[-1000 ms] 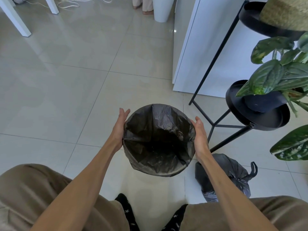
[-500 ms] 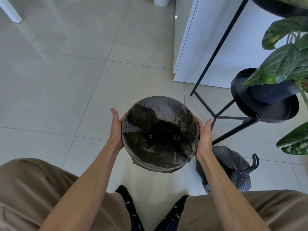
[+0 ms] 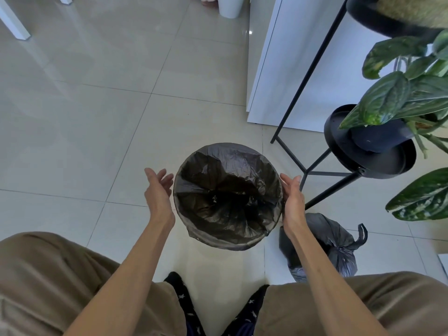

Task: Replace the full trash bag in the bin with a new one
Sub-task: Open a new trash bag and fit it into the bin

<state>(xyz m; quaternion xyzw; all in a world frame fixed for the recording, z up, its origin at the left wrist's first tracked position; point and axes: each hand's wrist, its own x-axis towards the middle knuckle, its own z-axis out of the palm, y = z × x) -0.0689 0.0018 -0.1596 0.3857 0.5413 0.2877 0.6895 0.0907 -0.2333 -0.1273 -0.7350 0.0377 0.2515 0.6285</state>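
Note:
A round bin (image 3: 219, 241) stands on the tiled floor in front of my knees. A new black trash bag (image 3: 228, 190) lines it, with its edge folded over the rim. My left hand (image 3: 157, 190) hovers just off the bin's left side, fingers spread, palm facing the bin. My right hand (image 3: 292, 200) lies flat against the right side of the rim, fingers straight. The full black bag (image 3: 332, 246), tied at its top, sits on the floor to the right of the bin, partly behind my right forearm.
A black metal plant stand (image 3: 315, 170) with a potted plant (image 3: 400, 98) stands close on the right, one leg near the bin. A white cabinet (image 3: 286, 69) is behind it. A white pot (image 3: 230, 6) is far back. Open tiled floor spreads to the left.
Both hands gripped the bin's sides a moment ago; now my left hand has come off the bin and opened, and my right hand has flattened along the rim.

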